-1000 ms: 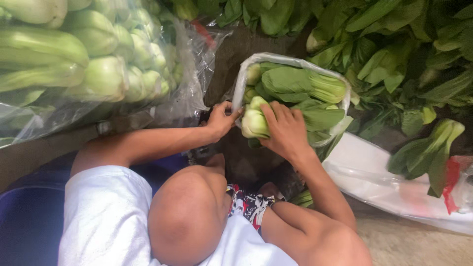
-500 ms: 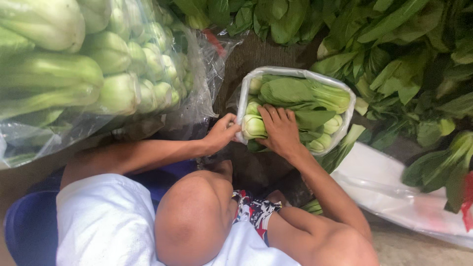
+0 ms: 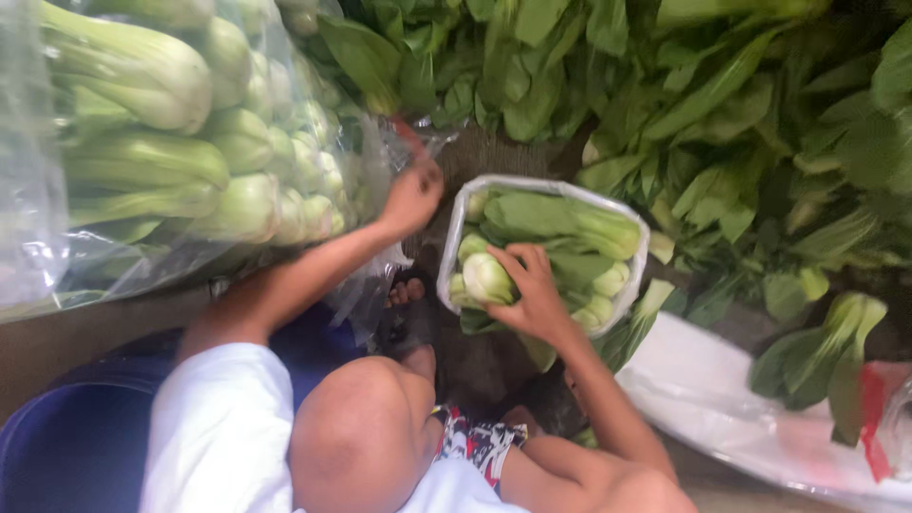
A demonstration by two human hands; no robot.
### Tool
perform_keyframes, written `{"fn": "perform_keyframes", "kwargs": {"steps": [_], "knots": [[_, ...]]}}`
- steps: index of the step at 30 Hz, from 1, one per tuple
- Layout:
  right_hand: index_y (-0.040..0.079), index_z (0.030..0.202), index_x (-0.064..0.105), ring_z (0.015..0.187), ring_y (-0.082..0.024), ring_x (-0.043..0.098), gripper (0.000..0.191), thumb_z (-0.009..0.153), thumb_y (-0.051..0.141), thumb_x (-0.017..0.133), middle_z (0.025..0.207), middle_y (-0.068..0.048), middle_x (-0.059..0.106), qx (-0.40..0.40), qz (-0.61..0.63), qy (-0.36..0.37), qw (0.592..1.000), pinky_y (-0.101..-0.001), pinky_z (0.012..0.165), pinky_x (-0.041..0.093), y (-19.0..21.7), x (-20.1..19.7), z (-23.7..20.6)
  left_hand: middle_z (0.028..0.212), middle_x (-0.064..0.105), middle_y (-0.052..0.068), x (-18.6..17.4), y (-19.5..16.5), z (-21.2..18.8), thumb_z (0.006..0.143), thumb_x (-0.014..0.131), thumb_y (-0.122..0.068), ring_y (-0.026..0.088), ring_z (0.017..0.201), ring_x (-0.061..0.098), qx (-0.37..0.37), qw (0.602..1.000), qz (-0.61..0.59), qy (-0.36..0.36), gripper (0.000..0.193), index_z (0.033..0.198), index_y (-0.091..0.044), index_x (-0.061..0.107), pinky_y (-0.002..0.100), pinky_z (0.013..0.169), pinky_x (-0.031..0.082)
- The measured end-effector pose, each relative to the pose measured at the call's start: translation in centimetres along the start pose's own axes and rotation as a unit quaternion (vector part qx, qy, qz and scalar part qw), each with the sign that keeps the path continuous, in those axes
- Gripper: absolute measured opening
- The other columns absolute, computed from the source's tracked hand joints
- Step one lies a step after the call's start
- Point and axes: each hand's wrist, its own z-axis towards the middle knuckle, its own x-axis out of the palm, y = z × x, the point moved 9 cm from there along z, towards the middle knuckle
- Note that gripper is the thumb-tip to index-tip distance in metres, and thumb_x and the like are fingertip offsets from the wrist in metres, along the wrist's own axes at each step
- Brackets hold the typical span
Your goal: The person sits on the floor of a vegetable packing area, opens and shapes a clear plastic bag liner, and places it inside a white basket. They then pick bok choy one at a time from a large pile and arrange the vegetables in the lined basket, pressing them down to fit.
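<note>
Right hand [image 3: 532,296] grip closed over pale bok choy head [image 3: 486,277] inside white tray [image 3: 454,237]. Left hand [image 3: 410,197] loosely curled, empty, near bagged bok choy [image 3: 171,142]. Tray nearly full; loose greens [image 3: 722,123] remain unpacked.

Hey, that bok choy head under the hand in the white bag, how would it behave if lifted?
The bok choy head under the right hand likely has a firm bulbous base but floppy leaves. The white bag looks thin, so it probably sags.
</note>
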Motion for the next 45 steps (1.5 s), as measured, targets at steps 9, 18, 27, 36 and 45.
{"fn": "perform_keyframes", "kwargs": {"steps": [9, 18, 27, 36, 45], "knots": [[0.005, 0.143, 0.055, 0.119, -0.026, 0.06, 0.087, 0.064, 0.014, 0.091, 0.128, -0.01, 0.058, 0.084, 0.118, -0.118, 0.982, -0.0369, 0.106, 0.046, 1.1, -6.2, -4.4, 0.138, 0.054, 0.024, -6.6, 2.8, 9.1, 0.065, 0.082, -0.013, 0.039, 0.131, 0.055, -0.267, 0.889, -0.074, -0.365, 0.08, 0.135, 0.0, 0.044, 0.044, 0.116, 0.041], [0.008, 0.138, 0.044, 0.105, -0.016, 0.062, 0.09, 0.061, 0.009, 0.092, 0.118, -0.005, 0.063, 0.181, 0.34, -0.24, 0.891, -0.0326, 0.089, 0.053, -4.1, -8.2, -10.7, 0.145, 0.059, 0.026, -9.2, -3.3, 9.9, 0.078, 0.075, -0.039, 0.042, 0.133, 0.055, -0.128, 0.945, 0.029, -0.301, 0.085, 0.151, -0.004, 0.049, 0.049, 0.111, 0.043], [0.002, 0.14, 0.041, 0.113, -0.019, 0.063, 0.076, 0.076, 0.006, 0.081, 0.127, -0.012, 0.067, 0.119, 0.344, -0.335, 0.869, -0.0337, 0.098, 0.05, -1.8, -14.3, -12.3, 0.123, 0.06, 0.015, -1.1, -8.6, 4.0, 0.074, 0.076, -0.051, 0.032, 0.106, 0.066, -0.328, 0.92, -0.214, -0.018, 0.092, 0.141, -0.005, 0.033, 0.048, 0.076, 0.057], [-0.003, 0.146, 0.044, 0.117, -0.021, 0.062, 0.07, 0.084, 0.003, 0.074, 0.13, -0.014, 0.062, 0.098, 0.291, -0.426, 0.851, -0.0371, 0.1, 0.049, 0.4, -20.6, -18.0, 0.121, 0.064, 0.024, -2.7, -23.3, 3.6, 0.068, 0.091, -0.051, 0.038, 0.114, 0.063, 0.005, 0.964, 0.171, 0.202, 0.097, 0.14, -0.006, 0.042, 0.048, 0.097, 0.05], [-0.001, 0.15, 0.04, 0.123, -0.021, 0.061, 0.078, 0.08, -0.002, 0.075, 0.138, -0.012, 0.058, 0.083, 0.11, -0.48, 0.866, -0.0346, 0.104, 0.051, 7.2, -25.4, -21.5, 0.131, 0.059, 0.019, -7.0, -44.0, -3.6, 0.066, 0.1, -0.024, 0.031, 0.122, 0.063, 0.324, 0.912, -0.156, 0.198, 0.12, 0.158, -0.014, 0.024, 0.045, 0.104, 0.052]]}}
